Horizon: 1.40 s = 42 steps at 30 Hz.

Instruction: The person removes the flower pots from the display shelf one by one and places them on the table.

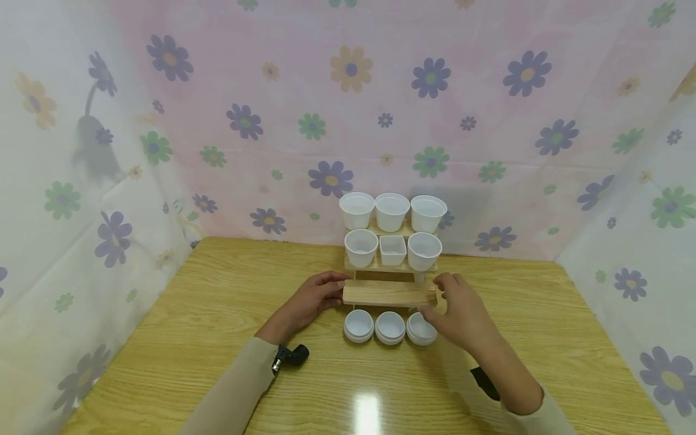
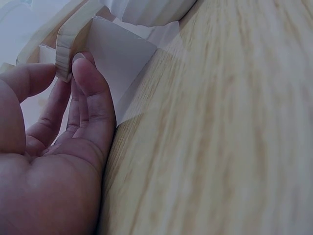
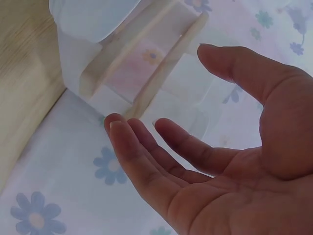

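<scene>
Wooden bottom shelf [image 1: 387, 293] of the stepped rack lies crosswise between my hands, long axis left to right. My left hand [image 1: 310, 300] pinches its left end, fingers [image 2: 90, 83] on the edge; my right hand [image 1: 459, 309] hovers open beside its right end.

Bright, even light; overhead glare spot on table [image 1: 367, 411] near edge. Head view bends at edges. Both wrist views soft, blurred close up.
</scene>
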Tool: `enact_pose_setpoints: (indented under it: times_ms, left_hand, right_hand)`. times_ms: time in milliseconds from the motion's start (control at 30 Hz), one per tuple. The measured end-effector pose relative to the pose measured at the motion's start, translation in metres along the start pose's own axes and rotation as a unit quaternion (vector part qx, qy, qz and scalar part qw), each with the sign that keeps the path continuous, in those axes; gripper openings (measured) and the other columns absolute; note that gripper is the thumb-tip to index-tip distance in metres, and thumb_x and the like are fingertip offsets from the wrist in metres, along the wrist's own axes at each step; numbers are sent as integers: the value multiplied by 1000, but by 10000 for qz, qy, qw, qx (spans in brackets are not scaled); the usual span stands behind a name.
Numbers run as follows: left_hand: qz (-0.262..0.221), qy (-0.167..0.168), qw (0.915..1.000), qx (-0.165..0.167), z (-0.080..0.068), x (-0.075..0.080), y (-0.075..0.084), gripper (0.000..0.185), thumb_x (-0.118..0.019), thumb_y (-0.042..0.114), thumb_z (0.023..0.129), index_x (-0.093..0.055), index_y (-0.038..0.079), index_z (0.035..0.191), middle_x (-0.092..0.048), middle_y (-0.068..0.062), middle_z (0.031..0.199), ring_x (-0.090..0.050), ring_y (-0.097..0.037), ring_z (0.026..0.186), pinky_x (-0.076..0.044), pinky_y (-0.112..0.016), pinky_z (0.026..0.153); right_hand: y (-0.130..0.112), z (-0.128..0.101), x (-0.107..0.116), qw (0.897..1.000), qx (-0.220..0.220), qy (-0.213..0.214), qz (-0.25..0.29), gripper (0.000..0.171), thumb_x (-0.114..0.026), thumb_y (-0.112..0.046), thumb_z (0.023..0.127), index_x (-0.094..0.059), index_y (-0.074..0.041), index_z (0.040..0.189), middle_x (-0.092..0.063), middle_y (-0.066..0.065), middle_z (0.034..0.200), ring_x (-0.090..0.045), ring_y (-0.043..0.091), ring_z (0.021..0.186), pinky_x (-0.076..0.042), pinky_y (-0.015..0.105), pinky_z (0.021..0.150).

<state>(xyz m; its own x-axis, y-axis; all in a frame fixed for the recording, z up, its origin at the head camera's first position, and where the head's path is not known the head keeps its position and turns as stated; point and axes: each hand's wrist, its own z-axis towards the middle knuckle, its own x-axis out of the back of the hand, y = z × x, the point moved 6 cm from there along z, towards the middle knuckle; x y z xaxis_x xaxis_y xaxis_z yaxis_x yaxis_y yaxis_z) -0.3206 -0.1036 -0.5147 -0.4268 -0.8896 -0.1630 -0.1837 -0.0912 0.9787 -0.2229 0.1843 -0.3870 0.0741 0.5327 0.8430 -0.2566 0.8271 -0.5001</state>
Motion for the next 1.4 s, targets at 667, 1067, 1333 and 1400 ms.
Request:
enact_pose_setpoints:
  times_ms: [667, 1067, 1333, 1400]
  left_hand:
    - [14, 56, 10000, -14, -1, -1, 2, 37, -57, 19, 111, -60, -2, 141, -69, -6, 121, -65, -15, 97, -57, -25, 83]
    - [17, 58, 10000, -26, -1, -1, 1, 38, -58, 20, 110, -60, -2, 142, -70, -5, 121, -67, -15, 99, -57, -26, 83]
    - [58, -7, 10000, -55, -1, -1, 2, 39, -58, 20, 111, -59, -2, 143, -70, -5, 122, -67, -15, 100, -57, -26, 84]
    - [62, 8, 10000, -43, -1, -1, 3, 38, -57, 20, 111, -59, -2, 142, -69, -5, 123, -67, -16, 100, -57, -26, 84]
  right_hand:
    - [16, 21, 24, 9985, -207, 381, 323, 68, -81, -26, 95, -50, 10, 144, -55, 33, 139, -59, 50, 123, -53, 63, 98]
    - [21, 38, 27, 9943, 94, 852, 631, 75, -87, -23, 90, -48, 8, 147, -51, 29, 143, -54, 49, 130, -48, 62, 107]
    - [25, 51, 26, 9857, 349, 1258, 1063, 77, -92, -22, 85, -51, 8, 143, -53, 26, 139, -58, 48, 125, -51, 59, 105]
    - [27, 54, 25, 9813, 444, 1434, 1203, 77, -94, -20, 83, -52, 8, 141, -54, 26, 137, -59, 47, 124, -52, 59, 104]
